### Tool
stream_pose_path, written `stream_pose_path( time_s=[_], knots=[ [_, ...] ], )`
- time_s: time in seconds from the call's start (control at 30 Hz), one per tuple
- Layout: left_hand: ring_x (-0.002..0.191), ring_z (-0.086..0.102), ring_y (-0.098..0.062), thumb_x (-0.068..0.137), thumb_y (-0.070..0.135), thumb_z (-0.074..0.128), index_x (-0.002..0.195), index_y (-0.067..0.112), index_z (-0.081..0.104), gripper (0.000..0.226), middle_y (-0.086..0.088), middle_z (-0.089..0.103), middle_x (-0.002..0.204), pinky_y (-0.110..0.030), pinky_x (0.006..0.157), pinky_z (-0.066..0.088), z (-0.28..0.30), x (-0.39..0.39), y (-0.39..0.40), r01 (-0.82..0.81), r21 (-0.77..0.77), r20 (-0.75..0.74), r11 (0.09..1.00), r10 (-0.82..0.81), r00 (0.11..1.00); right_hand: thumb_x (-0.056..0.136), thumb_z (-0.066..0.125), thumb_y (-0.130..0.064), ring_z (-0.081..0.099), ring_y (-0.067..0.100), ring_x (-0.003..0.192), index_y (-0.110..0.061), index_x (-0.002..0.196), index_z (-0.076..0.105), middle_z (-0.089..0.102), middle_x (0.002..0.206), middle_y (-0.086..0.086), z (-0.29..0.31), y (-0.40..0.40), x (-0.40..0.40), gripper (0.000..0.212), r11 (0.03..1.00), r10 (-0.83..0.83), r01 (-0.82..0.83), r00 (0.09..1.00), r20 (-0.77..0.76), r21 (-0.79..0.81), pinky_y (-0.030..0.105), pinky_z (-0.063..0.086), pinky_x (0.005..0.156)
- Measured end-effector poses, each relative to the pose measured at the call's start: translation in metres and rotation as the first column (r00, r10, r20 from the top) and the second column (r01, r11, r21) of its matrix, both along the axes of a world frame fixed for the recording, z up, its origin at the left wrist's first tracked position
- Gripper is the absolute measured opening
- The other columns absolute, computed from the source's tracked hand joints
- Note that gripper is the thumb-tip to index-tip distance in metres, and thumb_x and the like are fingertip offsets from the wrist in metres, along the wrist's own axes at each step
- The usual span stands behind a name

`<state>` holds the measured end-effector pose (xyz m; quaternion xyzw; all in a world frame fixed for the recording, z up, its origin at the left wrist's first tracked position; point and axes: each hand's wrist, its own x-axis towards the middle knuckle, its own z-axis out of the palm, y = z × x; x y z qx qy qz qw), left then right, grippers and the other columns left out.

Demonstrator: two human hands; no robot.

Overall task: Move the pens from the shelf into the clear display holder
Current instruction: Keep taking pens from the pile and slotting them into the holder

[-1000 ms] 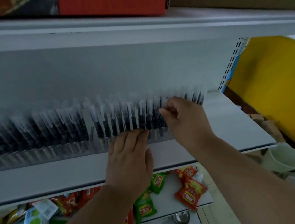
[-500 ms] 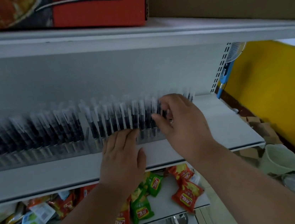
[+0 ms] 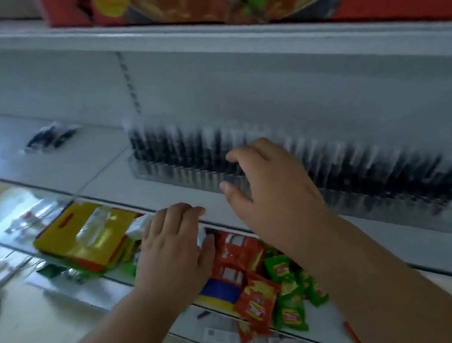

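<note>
From the head camera, which was blurred, the clear display holder (image 3: 277,182) stood along the white shelf (image 3: 98,161), packed with upright black pens (image 3: 182,148) in a long row running from the middle toward the right. A small loose bundle of pens (image 3: 49,136) lay on the shelf well to the left of the holder, apart from it. The right hand (image 3: 273,194) hovered in front of the holder's left half, its grip apart, fingers spread and loosely bent, holding nothing. The left hand (image 3: 171,246) rested at the shelf's near edge, fingers straight and together, also holding nothing. Snack packets (image 3: 261,286) lay on the lower shelf. The risk, as I judged it, was that a sweep of the right hand leftward toward the loose bundle could brush the standing pens and tip some out, since they were crowded and the hand was very near them.
</note>
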<state>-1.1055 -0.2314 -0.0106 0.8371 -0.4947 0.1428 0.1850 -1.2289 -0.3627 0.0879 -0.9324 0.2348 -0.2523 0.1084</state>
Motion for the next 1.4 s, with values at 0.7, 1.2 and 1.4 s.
stream_pose_path(
  time_s=[0.7, 1.2, 1.4],
  knots=[
    [0.106, 0.054, -0.024, 0.084, 0.044, 0.044, 0.114, 0.022, 0.062, 0.042, 0.002, 0.059, 0.111, -0.042, 0.093, 0.044, 0.017, 0.288, 0.228, -0.26, 0.018, -0.036, 0.965, 0.26, 0.965, 0.093, 0.054, -0.048, 0.047, 0.019, 0.116, -0.026, 0.131, 0.05, 0.052, 0.125, -0.001, 0.012, 0.195, 0.318, 0.044, 0.991, 0.132, -0.131, 0.99, -0.055, 0.025, 0.037, 0.041, 0.096],
    [0.108, 0.051, -0.024, 0.087, 0.048, 0.035, 0.118, 0.022, 0.061, 0.049, 0.002, 0.06, 0.112, -0.042, 0.093, 0.043, 0.016, 0.447, 0.187, -0.302, 0.018, -0.195, 0.953, 0.299, 0.934, 0.091, 0.058, -0.045, 0.053, 0.022, 0.109, -0.021, 0.12, 0.057, 0.056, 0.118, 0.003, -0.003, 0.161, 0.513, 0.038, 0.981, 0.188, -0.18, 0.976, -0.108, 0.073, 0.043, 0.046, 0.093],
    [0.121, 0.044, -0.019, 0.094, 0.049, 0.045, 0.129, 0.028, 0.053, 0.042, 0.007, 0.053, 0.128, -0.038, 0.102, 0.038, 0.01, 0.524, 0.154, -0.18, 0.063, -0.25, 0.982, 0.19, 0.95, 0.091, 0.059, -0.044, 0.053, 0.017, 0.108, -0.022, 0.121, 0.057, 0.057, 0.118, -0.001, -0.016, 0.147, 0.557, 0.038, 0.998, 0.061, -0.058, 0.989, -0.131, 0.03, 0.033, 0.043, 0.091]
  ],
)
